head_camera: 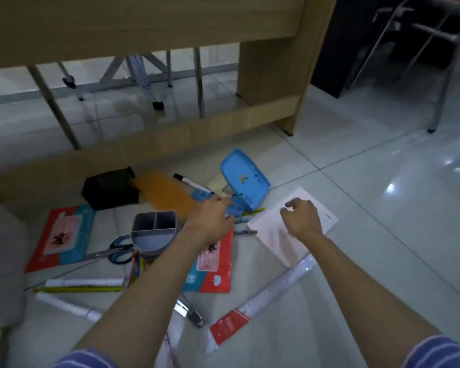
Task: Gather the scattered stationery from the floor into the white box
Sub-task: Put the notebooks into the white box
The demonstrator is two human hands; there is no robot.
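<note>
My left hand point(213, 220) reaches over a red and blue booklet point(214, 272), and its fingertips touch small blue pieces point(235, 209) beside a tilted blue plastic case point(246, 181). Whether the fingers grip anything is hidden. My right hand point(302, 219) hovers with curled fingers over a white spiral notebook point(279, 235), and nothing shows in it. Around them lie a black-capped marker point(193, 183), two pens point(246, 226), a grey pen holder point(154, 232), blue-handled scissors point(117, 251), a clear ruler with a red label point(271, 290) and a yellow ruler point(77, 289). No white box is clearly visible.
A wooden desk point(271, 75) stands just behind the pile, its low rail close to a black mesh holder point(109, 188) and an orange pouch point(165, 195). A second booklet point(64, 237), white tubes point(83, 282) and a metal stapler point(191, 312) lie nearer me. A pale bulky object point(0, 261) fills the left edge. Chair legs point(438, 102) stand at the right.
</note>
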